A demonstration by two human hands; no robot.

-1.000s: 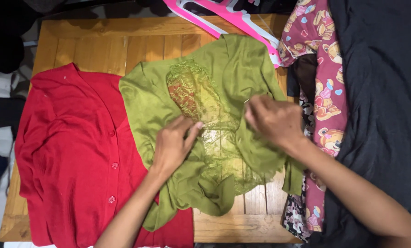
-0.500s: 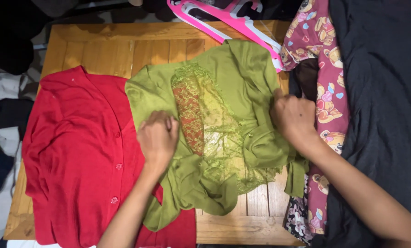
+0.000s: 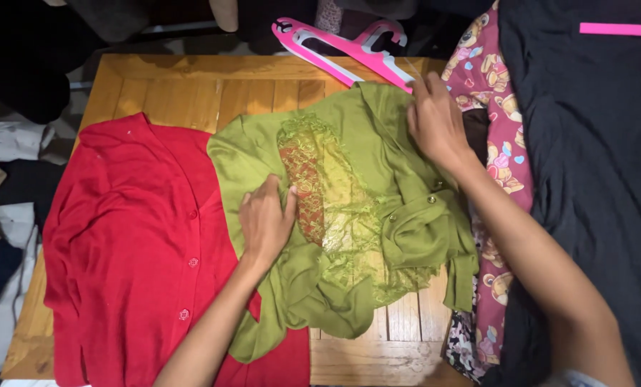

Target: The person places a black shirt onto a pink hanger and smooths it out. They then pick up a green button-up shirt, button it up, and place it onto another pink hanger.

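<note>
While left hand (image 3: 265,223) presses flat, right hand (image 3: 435,123) touches green top (image 3: 378,165)

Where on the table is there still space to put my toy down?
Bare wood shows along the wooden slatted table top edge, above the red buttoned cardigan and olive green lace top. A smaller patch lies at the bottom, below the green top. The right side is crowded with the bear-print fabric and pink plastic hanger.

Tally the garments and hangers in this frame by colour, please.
Red garment: 1
Green garment, under the left hand and right hand: 1
Pink patterned garment: 1
Black garment: 1
Pink hangers: 2, as far as I can tell
Total: 6
</note>
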